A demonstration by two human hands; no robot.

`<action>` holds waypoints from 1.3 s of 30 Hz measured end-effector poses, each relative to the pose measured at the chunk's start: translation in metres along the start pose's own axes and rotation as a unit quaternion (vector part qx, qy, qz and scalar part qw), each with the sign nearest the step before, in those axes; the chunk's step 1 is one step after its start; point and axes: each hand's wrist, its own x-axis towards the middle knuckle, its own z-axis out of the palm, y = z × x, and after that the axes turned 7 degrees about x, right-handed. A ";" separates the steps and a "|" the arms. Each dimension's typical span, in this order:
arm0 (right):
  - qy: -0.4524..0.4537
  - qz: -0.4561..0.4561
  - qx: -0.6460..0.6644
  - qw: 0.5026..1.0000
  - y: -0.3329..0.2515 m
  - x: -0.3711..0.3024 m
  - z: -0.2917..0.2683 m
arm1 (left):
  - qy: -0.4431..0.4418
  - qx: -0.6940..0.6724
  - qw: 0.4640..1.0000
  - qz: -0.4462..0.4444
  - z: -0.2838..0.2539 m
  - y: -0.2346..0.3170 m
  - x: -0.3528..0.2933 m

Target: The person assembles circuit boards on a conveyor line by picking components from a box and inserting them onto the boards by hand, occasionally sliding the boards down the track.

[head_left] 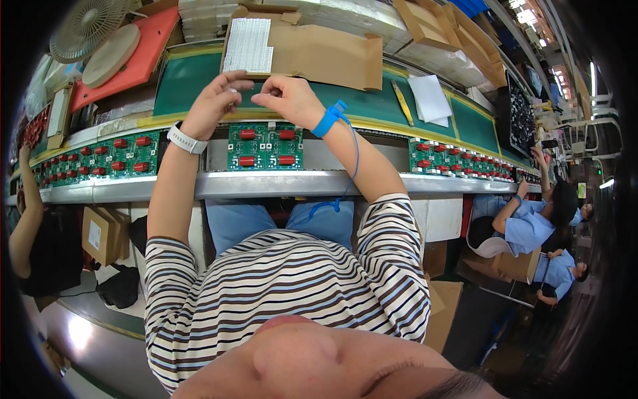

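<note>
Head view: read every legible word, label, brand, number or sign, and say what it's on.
None can be read.
White rectangular label on the brown cardboard box at left: too small.
Small pale-green rectangular panel at far right: blurred.
Green circuit board with red components: any print too small.

Up at the left I see a grey fan (85, 28) beside a round pale disc (111, 56) and a red panel (153, 41), while to the right white paper (429, 100) lies near a slim yellow tool (402, 104), with a blue-shirted co-worker (528, 231) farther along.
</note>
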 end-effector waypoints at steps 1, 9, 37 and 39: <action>-0.005 0.024 -0.050 0.998 -0.006 -0.002 -0.001 | 0.025 0.026 0.998 0.044 -0.003 -0.001 0.001; -0.104 -0.028 -0.152 0.983 0.011 -0.004 0.003 | 0.058 0.092 0.992 0.063 -0.013 -0.004 0.007; -0.155 -0.042 -0.256 0.953 0.011 -0.005 0.009 | -0.028 0.476 0.878 0.032 -0.022 0.001 -0.006; -0.156 -0.043 -0.262 0.951 0.011 -0.005 0.009 | -0.043 0.492 0.869 0.035 -0.021 -0.001 -0.005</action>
